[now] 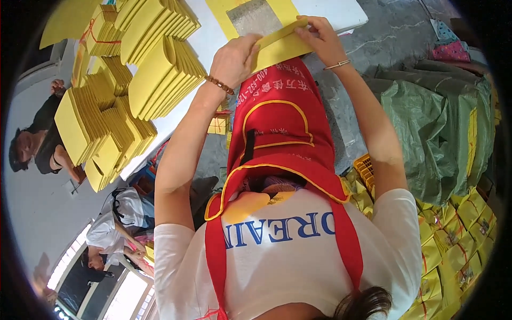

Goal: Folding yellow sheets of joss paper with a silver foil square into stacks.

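A sheet of yellow paper spans between my hands at the table's near edge, with a strip along its far side folded over. My left hand, with a beaded bracelet at the wrist, has its fingers closed on the sheet's left end. At the right end, my right hand pinches the folded strip; a thin bangle circles that wrist. Just beyond lies another yellow piece with a grey speckled rectangle in it. The sheet's lower edge hangs over my red apron.
Stacks of folded yellow paper cover the white table on the left, some tied with red string. Green sacks stand to the right, above tied yellow bundles and an orange crate. Two other people are at the left.
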Available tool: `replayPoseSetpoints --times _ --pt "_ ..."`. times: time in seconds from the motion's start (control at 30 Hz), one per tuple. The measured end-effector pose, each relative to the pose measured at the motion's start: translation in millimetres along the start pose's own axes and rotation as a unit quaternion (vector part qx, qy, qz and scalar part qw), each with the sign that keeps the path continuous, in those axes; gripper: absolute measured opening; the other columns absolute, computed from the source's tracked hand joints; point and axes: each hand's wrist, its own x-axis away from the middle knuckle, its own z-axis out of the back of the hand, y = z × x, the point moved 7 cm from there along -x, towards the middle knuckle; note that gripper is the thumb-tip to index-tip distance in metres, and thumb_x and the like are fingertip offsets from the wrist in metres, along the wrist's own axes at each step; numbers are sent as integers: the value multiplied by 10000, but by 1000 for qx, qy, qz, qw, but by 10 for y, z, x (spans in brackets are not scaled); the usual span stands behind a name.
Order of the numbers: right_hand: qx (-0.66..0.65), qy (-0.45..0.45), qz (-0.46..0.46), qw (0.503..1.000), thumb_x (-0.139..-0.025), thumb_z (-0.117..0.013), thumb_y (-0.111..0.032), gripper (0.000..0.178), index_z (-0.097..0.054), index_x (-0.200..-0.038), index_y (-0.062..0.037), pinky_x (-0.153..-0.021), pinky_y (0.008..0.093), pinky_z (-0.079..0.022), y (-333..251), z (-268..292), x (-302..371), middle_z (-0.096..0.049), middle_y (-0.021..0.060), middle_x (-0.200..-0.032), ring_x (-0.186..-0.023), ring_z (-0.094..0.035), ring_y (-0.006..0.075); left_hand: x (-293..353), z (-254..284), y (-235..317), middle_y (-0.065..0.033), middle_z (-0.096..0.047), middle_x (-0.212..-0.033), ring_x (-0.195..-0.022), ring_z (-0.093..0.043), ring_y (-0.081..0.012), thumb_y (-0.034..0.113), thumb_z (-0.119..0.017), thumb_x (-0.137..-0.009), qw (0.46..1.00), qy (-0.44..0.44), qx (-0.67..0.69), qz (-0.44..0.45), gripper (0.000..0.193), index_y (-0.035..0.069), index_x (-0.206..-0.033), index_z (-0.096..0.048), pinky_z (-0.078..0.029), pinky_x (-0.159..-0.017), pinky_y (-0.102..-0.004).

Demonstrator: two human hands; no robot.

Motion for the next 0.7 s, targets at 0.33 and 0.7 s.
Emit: replayPoseSetpoints --times 0.33,0.7 --pt "-64 -5 2 998 -790 -659 -293 411 -571 -1116 -58 -831 307 -438 83 7 12 -511 99 -1058 -966 -517 210 96 -177 254 -58 -543 -1059 -872 -510 -237 251 -621 -761 977 -54 -143 -146 447 183 -1186 -501 -466 -750 -327" --pt "-40 -24 -27 999 -790 -659 -301 392 -581 -1089 -59 -826 304 -434 58 20 12 -498 80 -1067 -943 -510 190 73 -186 109 -53 -535 -1078 -920 -498 -248 256 -649 -731 981 -62 -88 -159 484 201 -1189 -503 -457 -805 -331"
